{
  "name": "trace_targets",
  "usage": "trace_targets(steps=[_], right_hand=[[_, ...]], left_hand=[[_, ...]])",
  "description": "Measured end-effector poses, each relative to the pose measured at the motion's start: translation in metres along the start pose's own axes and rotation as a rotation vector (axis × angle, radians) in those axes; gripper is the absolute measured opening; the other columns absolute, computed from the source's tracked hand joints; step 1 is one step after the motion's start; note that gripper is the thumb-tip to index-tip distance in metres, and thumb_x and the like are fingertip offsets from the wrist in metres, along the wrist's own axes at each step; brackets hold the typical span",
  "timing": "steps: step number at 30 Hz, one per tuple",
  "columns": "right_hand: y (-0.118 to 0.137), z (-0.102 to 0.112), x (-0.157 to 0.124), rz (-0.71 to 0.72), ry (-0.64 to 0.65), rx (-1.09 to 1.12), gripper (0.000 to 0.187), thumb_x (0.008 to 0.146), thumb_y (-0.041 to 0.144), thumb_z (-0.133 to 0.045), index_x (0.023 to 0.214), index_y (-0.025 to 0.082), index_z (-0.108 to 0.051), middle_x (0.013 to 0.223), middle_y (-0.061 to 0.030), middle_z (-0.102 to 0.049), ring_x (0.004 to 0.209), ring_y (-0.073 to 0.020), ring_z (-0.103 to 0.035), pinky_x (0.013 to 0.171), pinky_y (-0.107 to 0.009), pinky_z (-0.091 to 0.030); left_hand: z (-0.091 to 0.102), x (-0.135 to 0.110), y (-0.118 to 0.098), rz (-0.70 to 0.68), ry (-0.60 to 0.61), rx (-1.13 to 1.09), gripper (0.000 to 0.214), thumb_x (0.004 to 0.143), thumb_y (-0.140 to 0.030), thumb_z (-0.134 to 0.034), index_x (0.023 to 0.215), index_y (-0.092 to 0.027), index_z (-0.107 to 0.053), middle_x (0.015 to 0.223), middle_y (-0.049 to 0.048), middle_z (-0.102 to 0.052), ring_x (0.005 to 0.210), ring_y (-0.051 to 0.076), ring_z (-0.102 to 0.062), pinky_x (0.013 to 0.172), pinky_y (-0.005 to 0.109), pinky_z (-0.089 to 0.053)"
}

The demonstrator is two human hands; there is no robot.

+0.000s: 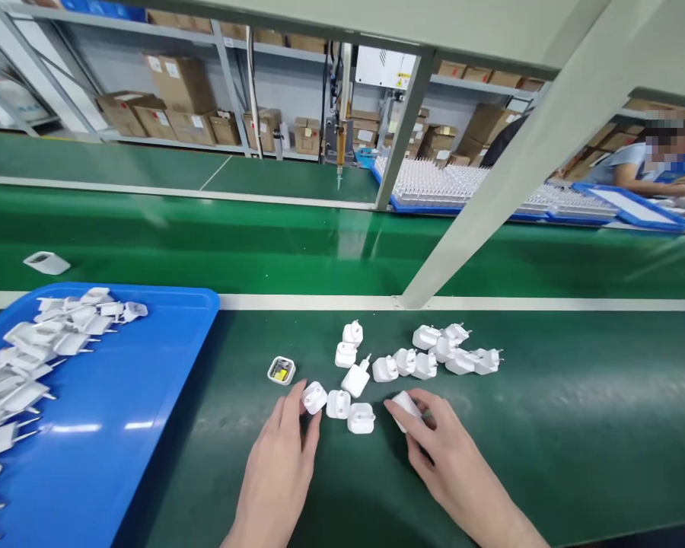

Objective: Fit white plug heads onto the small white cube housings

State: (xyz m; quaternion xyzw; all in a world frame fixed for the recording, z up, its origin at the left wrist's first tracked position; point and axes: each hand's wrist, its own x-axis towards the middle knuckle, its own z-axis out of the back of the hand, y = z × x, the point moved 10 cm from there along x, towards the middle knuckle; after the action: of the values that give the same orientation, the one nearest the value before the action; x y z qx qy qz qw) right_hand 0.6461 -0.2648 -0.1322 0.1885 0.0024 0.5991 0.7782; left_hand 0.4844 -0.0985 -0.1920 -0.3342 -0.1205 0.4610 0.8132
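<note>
Several small white plug adapters point(411, 361) lie scattered on the green table in front of me. My left hand point(282, 457) rests flat with fingers stretched out, its fingertips touching one white adapter point(313, 397). My right hand point(434, 441) has thumb and fingers closed round another white adapter point(406, 405). Two more adapters point(349, 411) lie between my hands. One open adapter shell point(281, 371) showing yellow parts inside lies just left of the group.
A blue tray point(148, 426) at the left holds several white adapters along its far left side. One lone white part point(46, 262) sits on the green conveyor belt behind. A grey frame post point(491, 205) slants up from the table. A person sits far right by blue trays point(633, 207).
</note>
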Motion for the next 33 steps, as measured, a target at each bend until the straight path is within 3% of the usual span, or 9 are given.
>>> trace_targets(steps=[5,9,12,16,18,22,25,28,33], right_hand=[[-0.01,0.037,-0.002,0.023,-0.074,-0.072,0.038,0.103,0.008,-0.036,0.131,0.022,-0.057,0.12,-0.0113,-0.061,0.1,-0.0226,-0.063,0.078,-0.032,-0.062],[-0.003,0.027,0.004,0.094,-0.043,-0.116,0.04,0.1,0.006,-0.034,0.126,0.019,-0.061,0.117,-0.0123,-0.063,0.1,-0.0251,-0.064,0.073,-0.036,-0.063],[-0.002,0.018,0.007,0.107,-0.024,-0.089,0.038,0.1,0.009,-0.036,0.129,0.016,-0.059,0.118,-0.013,-0.063,0.101,-0.0263,-0.065,0.074,-0.037,-0.063],[-0.008,0.031,0.003,0.023,-0.121,0.018,0.025,0.104,0.018,-0.043,0.123,0.018,-0.059,0.112,-0.0109,-0.065,0.095,-0.0229,-0.066,0.074,-0.034,-0.063],[0.0,0.028,0.002,0.02,-0.112,0.082,0.022,0.104,0.026,-0.05,0.122,0.018,-0.059,0.111,-0.0111,-0.064,0.094,-0.0227,-0.067,0.073,-0.033,-0.063],[0.037,-0.006,0.003,0.162,0.006,0.035,0.043,0.094,0.035,-0.07,0.13,0.014,-0.06,0.117,-0.0151,-0.064,0.093,-0.0288,-0.067,0.072,-0.041,-0.064],[0.047,-0.022,0.001,0.208,-0.033,-0.049,0.032,0.096,0.02,-0.067,0.127,0.012,-0.062,0.114,-0.0145,-0.068,0.09,-0.0271,-0.067,0.075,-0.04,-0.063],[0.041,-0.02,-0.009,0.212,-0.095,-0.058,0.024,0.107,0.02,-0.049,0.125,0.012,-0.063,0.111,-0.0136,-0.07,0.094,-0.024,-0.069,0.079,-0.035,-0.063],[0.02,-0.01,-0.021,0.111,-0.003,0.001,0.031,0.11,0.022,-0.039,0.133,0.017,-0.059,0.112,-0.0123,-0.07,0.093,-0.0239,-0.073,0.072,-0.031,-0.065]], left_hand=[[-0.017,-0.003,-0.005,0.057,0.105,-0.174,0.054,0.104,-0.05,-0.037,0.154,-0.028,-0.038,0.129,0.0099,-0.069,0.103,0.027,-0.074,0.079,0.041,-0.061],[-0.009,-0.007,-0.009,0.009,0.038,-0.197,0.055,0.104,-0.052,-0.042,0.152,-0.024,-0.039,0.133,0.0158,-0.063,0.113,0.032,-0.07,0.09,0.049,-0.061],[-0.005,-0.01,-0.022,-0.102,-0.01,-0.196,0.065,0.102,-0.047,-0.052,0.158,-0.026,-0.028,0.157,0.0183,-0.042,0.139,0.038,-0.053,0.107,0.059,-0.052],[-0.022,-0.005,-0.032,-0.163,0.096,-0.208,0.106,0.089,-0.034,-0.073,0.165,-0.033,0.001,0.173,0.0153,-0.013,0.157,0.043,-0.025,0.118,0.064,-0.041],[-0.026,0.0,-0.038,-0.217,0.131,-0.226,0.109,0.09,-0.033,-0.073,0.165,-0.034,0.006,0.175,0.0133,-0.006,0.16,0.042,-0.016,0.122,0.064,-0.037],[-0.022,0.01,-0.043,-0.257,0.077,-0.25,0.101,0.095,-0.045,-0.068,0.166,-0.033,0.003,0.175,0.0135,-0.008,0.161,0.039,-0.015,0.124,0.064,-0.032],[-0.024,0.014,-0.041,-0.202,0.099,-0.266,0.099,0.094,-0.046,-0.07,0.165,-0.032,-0.004,0.173,0.0139,-0.015,0.159,0.038,-0.023,0.123,0.061,-0.035],[-0.028,0.014,-0.041,-0.18,0.14,-0.303,0.095,0.094,-0.042,-0.071,0.164,-0.032,-0.008,0.173,0.013,-0.02,0.158,0.036,-0.027,0.123,0.059,-0.037],[-0.029,0.014,-0.039,-0.168,0.186,-0.372,0.094,0.093,-0.039,-0.071,0.164,-0.034,-0.009,0.173,0.0115,-0.02,0.159,0.035,-0.026,0.125,0.058,-0.034]])
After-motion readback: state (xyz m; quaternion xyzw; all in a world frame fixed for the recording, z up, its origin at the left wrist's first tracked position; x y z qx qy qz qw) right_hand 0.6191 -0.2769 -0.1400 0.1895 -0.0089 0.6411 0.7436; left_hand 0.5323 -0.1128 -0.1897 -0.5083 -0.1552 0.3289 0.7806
